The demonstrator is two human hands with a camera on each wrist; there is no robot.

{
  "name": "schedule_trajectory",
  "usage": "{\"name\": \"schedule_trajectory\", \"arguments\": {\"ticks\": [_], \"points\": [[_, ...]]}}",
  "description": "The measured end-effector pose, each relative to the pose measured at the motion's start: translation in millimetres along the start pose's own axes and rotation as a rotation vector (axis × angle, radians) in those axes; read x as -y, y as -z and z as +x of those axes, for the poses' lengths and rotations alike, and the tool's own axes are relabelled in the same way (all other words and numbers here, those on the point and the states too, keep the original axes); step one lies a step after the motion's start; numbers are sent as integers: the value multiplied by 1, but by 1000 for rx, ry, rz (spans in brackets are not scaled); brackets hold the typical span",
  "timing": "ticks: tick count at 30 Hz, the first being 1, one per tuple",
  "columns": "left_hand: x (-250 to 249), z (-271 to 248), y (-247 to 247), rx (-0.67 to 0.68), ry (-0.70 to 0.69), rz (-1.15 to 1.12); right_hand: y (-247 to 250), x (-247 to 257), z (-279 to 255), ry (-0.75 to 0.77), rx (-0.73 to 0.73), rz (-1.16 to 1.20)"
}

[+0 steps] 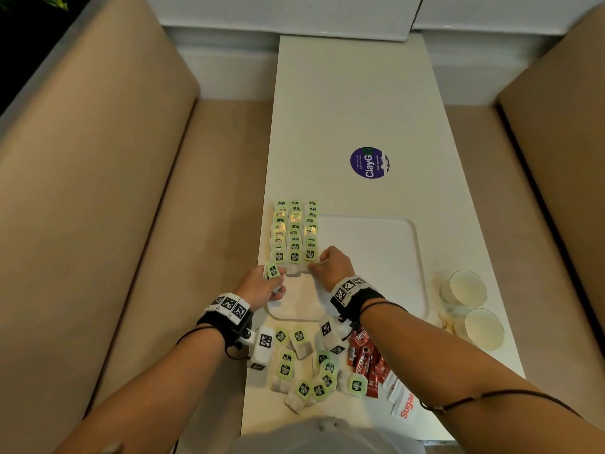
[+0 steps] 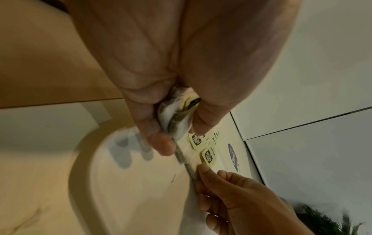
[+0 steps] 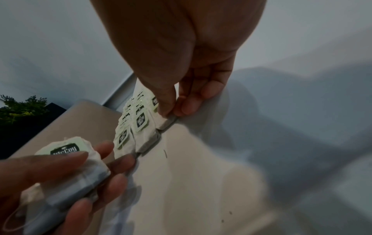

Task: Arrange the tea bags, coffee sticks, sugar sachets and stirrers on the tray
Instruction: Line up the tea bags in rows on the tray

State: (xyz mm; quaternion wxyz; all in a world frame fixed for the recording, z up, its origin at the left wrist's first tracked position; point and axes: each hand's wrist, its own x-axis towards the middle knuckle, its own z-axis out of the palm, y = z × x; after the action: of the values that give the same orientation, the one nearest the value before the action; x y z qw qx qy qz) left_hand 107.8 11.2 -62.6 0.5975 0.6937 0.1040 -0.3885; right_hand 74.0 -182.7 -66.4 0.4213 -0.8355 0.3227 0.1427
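Setting green-tagged white paper tea bags [image 1: 294, 237] in rows; my left hand [image 1: 262, 286] grips spares, my right hand [image 1: 332, 265] pinches one; next needs neat alignment.

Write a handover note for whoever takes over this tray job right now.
Left hand holds a small stack of tea bags. Right hand pinches the nearest bag of the right-hand row.
Done: three rows of tea bags down the tray's left side.
Left: loose tea bags, coffee sticks and sugar sachets on the table near the person. Stirrers not clearly visible.
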Motion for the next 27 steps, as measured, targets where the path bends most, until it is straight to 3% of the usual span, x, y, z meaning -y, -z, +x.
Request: {"name": "schedule_trajectory", "arguments": {"ticks": [4,13,17,22,27], "points": [[1,-2,1,4,-4,-5,0,1,-7,45,-23,15],[2,-12,3,38,9,-58,-8,0,-20,7,124,-153],[2,-13,5,117,43,-65,-14,3,-19,23,163,-159],[0,-22,8,169,18,-35,-21,3,-20,176,332,-131],[-2,-26,11,92,-18,-47,-24,3,-22,251,415,-76]]}}
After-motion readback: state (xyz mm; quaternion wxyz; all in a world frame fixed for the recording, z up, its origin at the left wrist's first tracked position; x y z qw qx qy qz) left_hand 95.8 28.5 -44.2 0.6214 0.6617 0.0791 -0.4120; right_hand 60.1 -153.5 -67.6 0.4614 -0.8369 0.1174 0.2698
